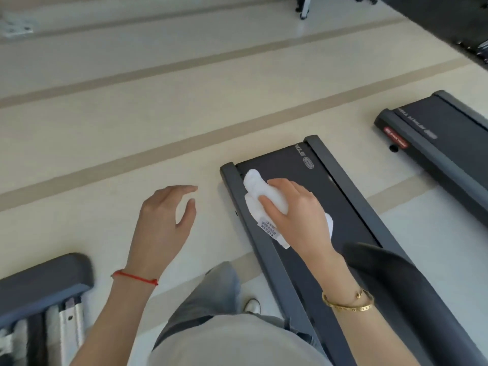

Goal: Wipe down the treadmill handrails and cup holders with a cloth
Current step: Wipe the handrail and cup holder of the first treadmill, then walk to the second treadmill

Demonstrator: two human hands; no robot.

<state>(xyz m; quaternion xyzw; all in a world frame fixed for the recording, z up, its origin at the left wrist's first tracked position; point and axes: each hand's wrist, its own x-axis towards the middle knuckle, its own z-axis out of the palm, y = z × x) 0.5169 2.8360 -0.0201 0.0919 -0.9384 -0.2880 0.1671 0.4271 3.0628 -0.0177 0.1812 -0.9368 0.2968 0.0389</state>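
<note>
My right hand (295,210) grips a bunched white cloth (254,184) with a printed label, held in the air above the rear end of a dark grey treadmill deck (295,159). My left hand (166,217) hovers over the floor to the left of the deck, fingers loosely curved, holding nothing. A curved dark handrail (390,270) of the treadmill shows low on the right, just below my right forearm. No cup holder is in view.
A second treadmill deck (433,136) lies to the right. The end of another dark machine (45,281) sits at the lower left. Beige floor with tan stripes (132,159) spreads to the left and ahead. My leg and shoe (252,305) stand beside the deck.
</note>
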